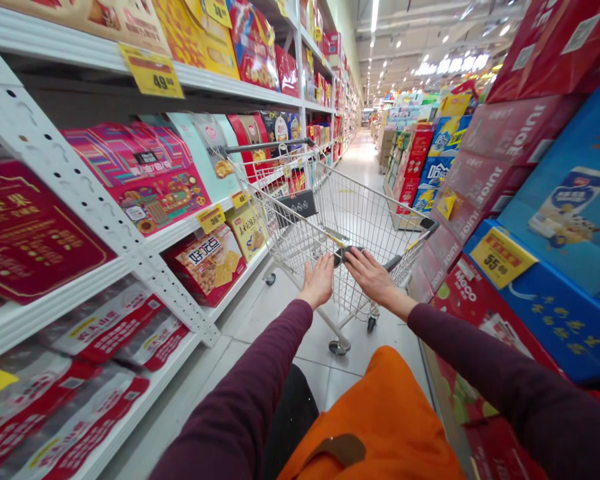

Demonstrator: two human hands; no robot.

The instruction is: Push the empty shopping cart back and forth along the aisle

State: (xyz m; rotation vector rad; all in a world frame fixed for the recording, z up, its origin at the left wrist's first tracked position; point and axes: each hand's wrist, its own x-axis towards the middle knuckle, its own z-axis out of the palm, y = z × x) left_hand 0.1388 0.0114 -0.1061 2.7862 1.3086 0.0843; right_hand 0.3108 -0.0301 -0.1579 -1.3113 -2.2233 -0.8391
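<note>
A metal wire shopping cart (365, 193) stands turned sideways in front of me, its dark handle bar (275, 146) at the far left. My left hand (319, 280) is against the near side of the cart, fingers stretched out and pointing forward. Beside it, my right hand (371, 273) lies with extended fingers on the cart's near rim, by a dark plastic corner piece (349, 253). Neither hand is wrapped around the rim. Whether every fingertip touches the cart, I cannot tell. No goods show inside the basket.
White shelves (185, 247) with boxed snacks and yellow price tags run along the left. Stacked drink cartons (495, 180) and a blue box (545, 293) crowd the right. Tiled floor (260, 327) lies under the cart, and an aisle (363, 147) stretches ahead.
</note>
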